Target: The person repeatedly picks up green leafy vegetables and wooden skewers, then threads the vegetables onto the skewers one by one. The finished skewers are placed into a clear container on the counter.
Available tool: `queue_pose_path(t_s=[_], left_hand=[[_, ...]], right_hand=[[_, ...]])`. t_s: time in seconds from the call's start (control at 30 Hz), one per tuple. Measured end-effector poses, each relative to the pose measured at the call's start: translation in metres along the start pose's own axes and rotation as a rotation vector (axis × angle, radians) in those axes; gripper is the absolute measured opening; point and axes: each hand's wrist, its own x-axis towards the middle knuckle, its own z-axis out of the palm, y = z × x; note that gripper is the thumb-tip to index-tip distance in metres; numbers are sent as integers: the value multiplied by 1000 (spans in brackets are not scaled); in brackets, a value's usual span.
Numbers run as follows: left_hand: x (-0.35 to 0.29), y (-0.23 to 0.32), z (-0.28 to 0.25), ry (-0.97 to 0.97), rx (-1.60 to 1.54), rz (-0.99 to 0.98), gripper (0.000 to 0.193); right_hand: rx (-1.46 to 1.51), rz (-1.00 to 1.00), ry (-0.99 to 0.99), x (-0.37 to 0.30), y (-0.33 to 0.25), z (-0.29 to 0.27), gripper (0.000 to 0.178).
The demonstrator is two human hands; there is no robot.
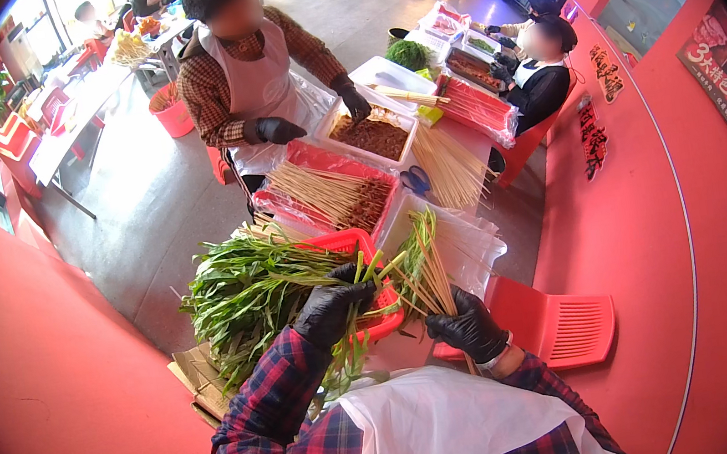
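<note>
My left hand (335, 309), in a black glove, is closed around the pale stems of some leafy greens (371, 267) at the right side of a red plastic basket (384, 311). A big heap of long-leaved greens (240, 303) fills the basket and spills over its left side. In my gloved right hand (469, 328) is a bundle of thin wooden skewers (435, 282), fingers wrapped round it. More green stems (422, 230) show at the far end of that bundle; whether they are threaded on the skewers I cannot tell.
Beyond the basket lies a red-lined tray of meat skewers (331, 190), then a white tub of brown meat (375, 138) where a gloved co-worker (258, 85) works. Blue-handled scissors (415, 181) and loose skewers (452, 165) lie right. A red chair (569, 324) stands near my right arm.
</note>
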Motion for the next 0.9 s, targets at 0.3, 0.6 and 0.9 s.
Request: queue_pose_path(t_s=[0.3, 0.6, 0.9], left_hand=[[-3, 1, 7, 62, 69, 31, 26], [-3, 4, 14, 87, 34, 0, 28], [-6, 5, 24, 175, 215, 84, 11]], right_hand=[[0, 7, -4, 1, 2, -2, 23], [-11, -5, 1, 1, 6, -3, 20], [30, -39, 22, 1, 6, 2, 16]])
